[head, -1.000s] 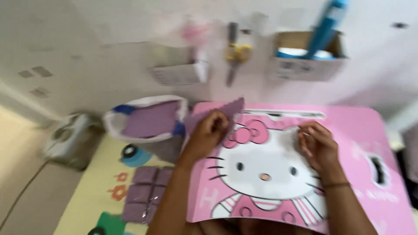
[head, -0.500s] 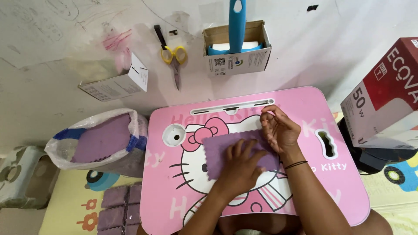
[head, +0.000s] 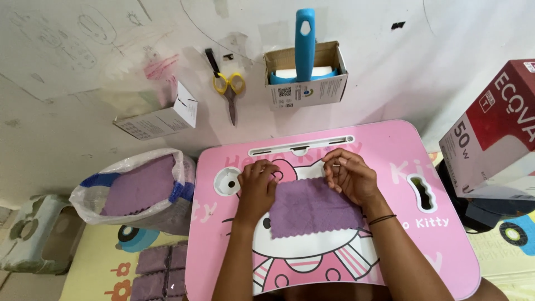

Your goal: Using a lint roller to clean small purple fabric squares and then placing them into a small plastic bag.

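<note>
Purple cloth (head: 315, 207) lay flat on the pink lap table (head: 390, 150), over its printed cat figure. We found the left hand (head: 257, 187) pressed on the cloth's far left corner, fingers curled together on the fabric. The right hand (head: 348, 178) pinched the far right corner between thumb and fingers. We noted a plastic bag (head: 89, 187) of purple cloths left of the table, and yellow-handled scissors (head: 228, 89) on the wall.

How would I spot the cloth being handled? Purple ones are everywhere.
On the pink lap table, between the left hand and right hand, lies a purple zigzag-edged cloth square. It alone lies flat on the table; the others fill the plastic bag or sit stacked on the floor.
</note>
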